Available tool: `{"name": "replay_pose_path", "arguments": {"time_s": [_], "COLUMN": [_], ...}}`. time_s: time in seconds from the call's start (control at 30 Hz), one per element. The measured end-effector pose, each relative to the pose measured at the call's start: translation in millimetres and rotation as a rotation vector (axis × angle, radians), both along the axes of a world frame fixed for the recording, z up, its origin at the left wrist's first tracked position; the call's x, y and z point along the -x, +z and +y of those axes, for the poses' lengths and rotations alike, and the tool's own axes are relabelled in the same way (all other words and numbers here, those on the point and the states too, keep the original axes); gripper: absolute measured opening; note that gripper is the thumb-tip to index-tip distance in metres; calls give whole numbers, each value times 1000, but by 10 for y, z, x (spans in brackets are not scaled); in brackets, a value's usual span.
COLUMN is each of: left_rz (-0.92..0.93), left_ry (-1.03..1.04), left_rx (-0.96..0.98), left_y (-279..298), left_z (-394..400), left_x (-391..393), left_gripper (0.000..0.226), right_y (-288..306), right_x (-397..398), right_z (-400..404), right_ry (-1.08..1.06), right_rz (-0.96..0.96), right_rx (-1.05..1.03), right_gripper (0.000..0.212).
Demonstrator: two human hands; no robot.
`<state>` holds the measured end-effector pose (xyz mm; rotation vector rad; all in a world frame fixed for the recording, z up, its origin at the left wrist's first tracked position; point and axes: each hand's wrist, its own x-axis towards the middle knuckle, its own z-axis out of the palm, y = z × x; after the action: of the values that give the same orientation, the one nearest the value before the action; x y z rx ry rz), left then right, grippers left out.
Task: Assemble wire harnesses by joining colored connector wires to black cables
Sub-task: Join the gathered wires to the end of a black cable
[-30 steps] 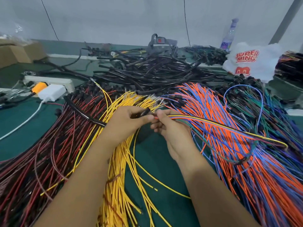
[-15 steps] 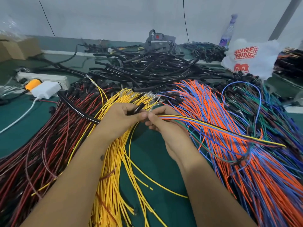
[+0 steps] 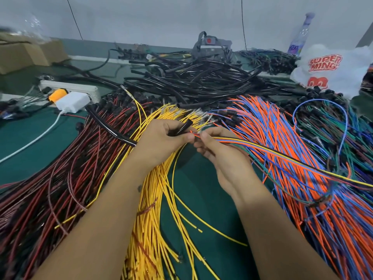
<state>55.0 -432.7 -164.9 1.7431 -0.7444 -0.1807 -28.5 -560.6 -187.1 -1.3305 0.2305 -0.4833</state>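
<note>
Green table (image 3: pixel 212 229) under wires; left hand (image 3: pixel 159 142) grips black cable (image 3: pixel 113 130); right hand (image 3: pixel 220 156) seemingly pinches colored wires (image 3: pixel 282 156).

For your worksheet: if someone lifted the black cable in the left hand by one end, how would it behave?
The black cable would probably droop, not stand stiff: it already curves across the red wires behind the left hand. Its glossy sheath may be somewhat slippery. It looks thin, so likely light.

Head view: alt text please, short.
Over a green table heaped with wires, the left hand grips a black cable while the right hand pinches a bundle of colored wires at its end.
</note>
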Motion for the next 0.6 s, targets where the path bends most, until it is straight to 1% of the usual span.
{"name": "replay_pose_path", "arguments": {"time_s": [0.07,0.17,0.23,0.3,0.4,0.5,0.6], "left_rz": [-11,-10,5,4,11,23,7], "left_ry": [5,-18,-43,-42,-42,-70,-72], "left_rx": [-9,8,47,84,100,106,107], "left_y": [7,31,40,38,35,33,20], "left_z": [-8,-11,-8,-4,11,11,1], "left_x": [15,35,55,61,48,54,59], "left_gripper": [15,16,11,7,6,11,10], "right_y": [-8,-2,5,10,18,33,37], "right_x": [18,27,36,50,54,49,52], "right_z": [9,18,24,34,42,30,35], "right_ry": [11,-44,-67,-62,-33,-17,-26], "right_rz": [-16,-15,-21,-27,-62,-72,-67], "right_rx": [47,124,139,119,20,-70,-59], "right_gripper": [19,20,24,25,18,18,20]}}
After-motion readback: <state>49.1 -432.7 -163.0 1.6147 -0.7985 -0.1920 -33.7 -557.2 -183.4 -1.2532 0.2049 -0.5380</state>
